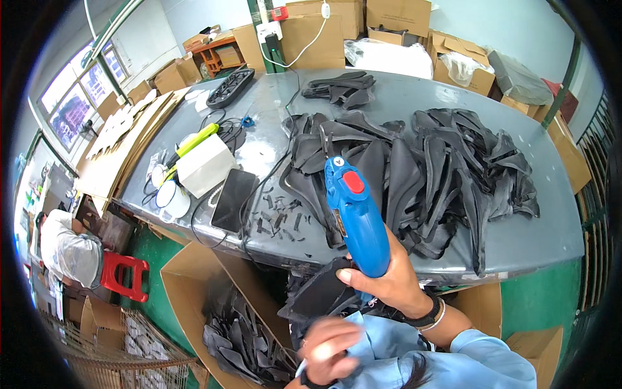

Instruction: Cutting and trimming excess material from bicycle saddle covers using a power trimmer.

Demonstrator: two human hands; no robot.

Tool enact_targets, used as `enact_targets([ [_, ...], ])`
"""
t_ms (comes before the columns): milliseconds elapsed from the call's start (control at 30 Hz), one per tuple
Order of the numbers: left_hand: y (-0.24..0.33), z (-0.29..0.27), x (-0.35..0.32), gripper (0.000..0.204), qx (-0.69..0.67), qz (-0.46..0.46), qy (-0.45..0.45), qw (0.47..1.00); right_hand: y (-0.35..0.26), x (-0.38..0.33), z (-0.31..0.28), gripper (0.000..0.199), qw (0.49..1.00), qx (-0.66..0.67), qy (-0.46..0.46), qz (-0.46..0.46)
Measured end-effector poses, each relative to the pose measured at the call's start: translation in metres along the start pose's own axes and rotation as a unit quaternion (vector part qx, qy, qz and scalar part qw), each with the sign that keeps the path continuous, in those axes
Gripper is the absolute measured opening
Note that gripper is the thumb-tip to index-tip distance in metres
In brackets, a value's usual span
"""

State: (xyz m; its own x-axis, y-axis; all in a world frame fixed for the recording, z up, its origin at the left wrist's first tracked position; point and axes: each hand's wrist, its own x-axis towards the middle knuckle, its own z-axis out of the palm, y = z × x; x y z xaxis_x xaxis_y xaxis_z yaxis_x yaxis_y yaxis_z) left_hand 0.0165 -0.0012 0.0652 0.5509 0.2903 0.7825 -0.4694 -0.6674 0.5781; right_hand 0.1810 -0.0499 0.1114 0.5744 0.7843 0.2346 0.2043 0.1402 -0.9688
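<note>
Gripping blue glue gun (pixel 355 217) w/ right hand (pixel 389 282); left hand (pixel 330 347) on black rubber piece (pixel 317 295).

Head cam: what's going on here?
A person at a grey table grips a blue glue gun in the right hand, nozzle down against a black part. The left hand is blurred, just below that part. A pile of black parts covers the table; more fill a box below. A phone lies at the table's left.

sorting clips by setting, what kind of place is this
Probably a small factory or workshop: a grey worktable heaped with black moulded parts, cardboard boxes stacked along the wall, and a blue hand tool in the right hand.
</note>
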Motion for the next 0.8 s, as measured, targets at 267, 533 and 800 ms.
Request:
enact_targets([
  [267, -0.012, 0.019, 0.022, 0.051, -0.351, -0.271, 0.331, 0.833, -0.025, -0.005, 0.005, 0.058, 0.990, -0.043, -0.135, -0.024],
  [533, -0.010, -0.024, 0.046, 0.059, -0.286, -0.164, 0.489, 0.807, -0.003, -0.049, 0.023, 0.060, 0.953, -0.242, -0.152, -0.104],
  [800, -0.016, -0.028, 0.041, 0.054, -0.201, -0.097, 0.482, 0.847, -0.006, -0.056, 0.033, 0.058, 0.944, -0.251, -0.179, -0.117],
])
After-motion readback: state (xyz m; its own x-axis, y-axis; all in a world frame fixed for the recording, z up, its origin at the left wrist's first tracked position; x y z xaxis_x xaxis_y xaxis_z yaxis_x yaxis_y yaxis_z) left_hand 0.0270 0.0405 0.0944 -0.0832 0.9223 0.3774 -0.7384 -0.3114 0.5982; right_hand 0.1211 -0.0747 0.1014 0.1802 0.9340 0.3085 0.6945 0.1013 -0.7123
